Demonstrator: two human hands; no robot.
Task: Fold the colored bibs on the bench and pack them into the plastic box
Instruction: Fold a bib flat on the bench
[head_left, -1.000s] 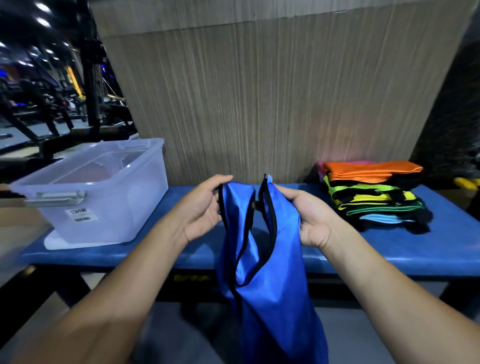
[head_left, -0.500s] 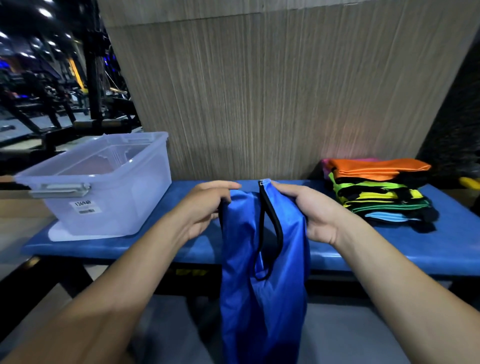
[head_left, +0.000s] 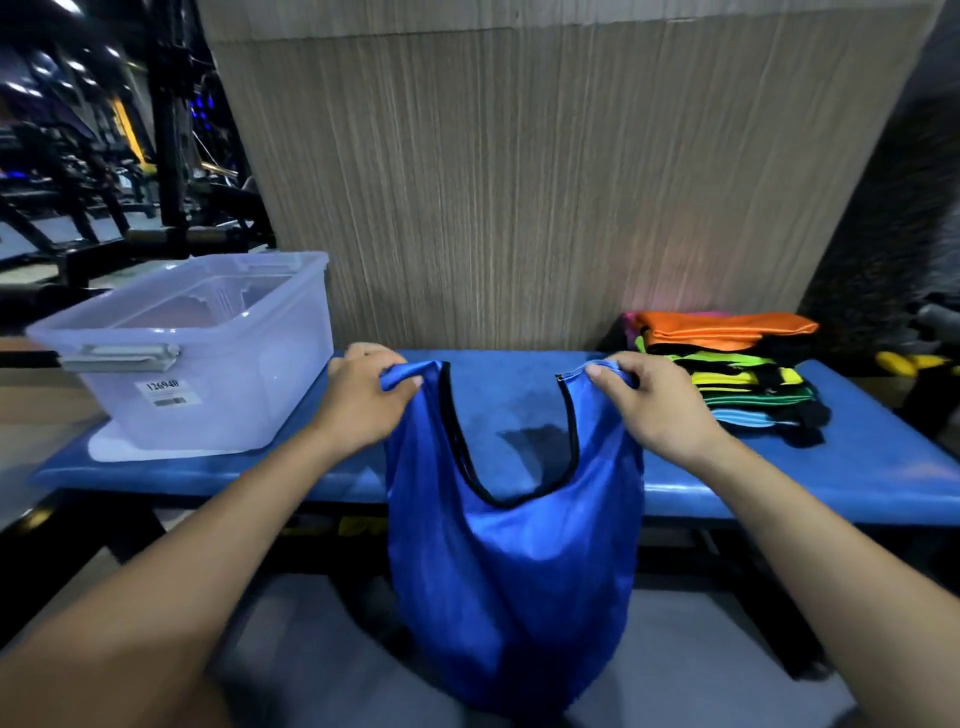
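You're holding the blue bib (head_left: 511, 582) up in front of you, and it's hanging straight down, long axis vertical, hem toward the floor, shoulder straps pointing up. Your left hand (head_left: 363, 402) is pinching the left strap, fingers curled round the fabric; your right hand (head_left: 652, 402) is gripping the right strap the same way. The straps are standing well apart, so the black-trimmed neckline is opening into a deep U between your hands. The bib's body is dangling in front of the blue bench (head_left: 857, 467), its lower part hanging below the bench's front edge. Farther back, the plastic box (head_left: 208, 400) is sitting on the bench's left end, open top up, a white label on its near wall. At the right end, the stack of colored bibs (head_left: 737, 374) is lying flat, orange on top, against the wood-grain panel (head_left: 519, 182).
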